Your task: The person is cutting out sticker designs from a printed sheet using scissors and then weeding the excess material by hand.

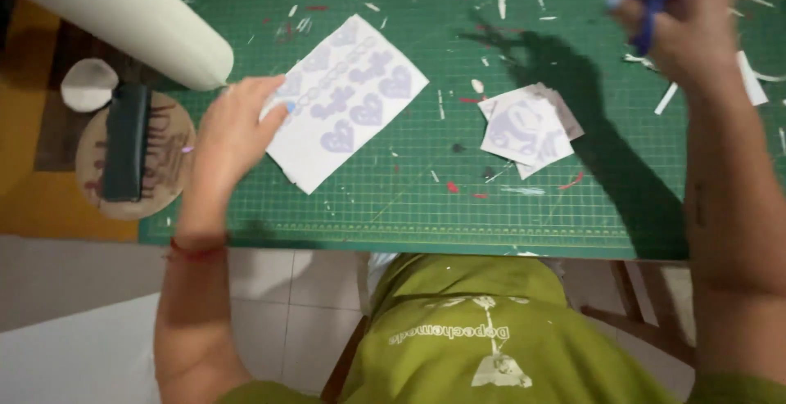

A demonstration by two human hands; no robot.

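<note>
A white sticker sheet (344,101) printed with pale purple hearts and other shapes is laid on the green cutting mat (409,199) that covers the tabletop, with its long axis slanted from lower left to upper right. Its left edge is held down by the left hand (237,130), whose fingers are curled loosely over the paper, thumb tip resting on the sheet. The right hand (675,19) is raised at the upper right, well apart from the sheet, and is closed around a blue-handled tool (652,3); the tool's kind cannot be told, since it is blurred. The left hand is thus clearly the nearer one, and the sheet lies to the left of the right hand. Between the two hands a small stack of cut stickers (530,128) is seen, and paper scraps are scattered over the mat. A large roll of white paper (123,15) reaches in from the upper left, its end just beside the left hand. Open mat is left below the sheet, toward the near edge.
</note>
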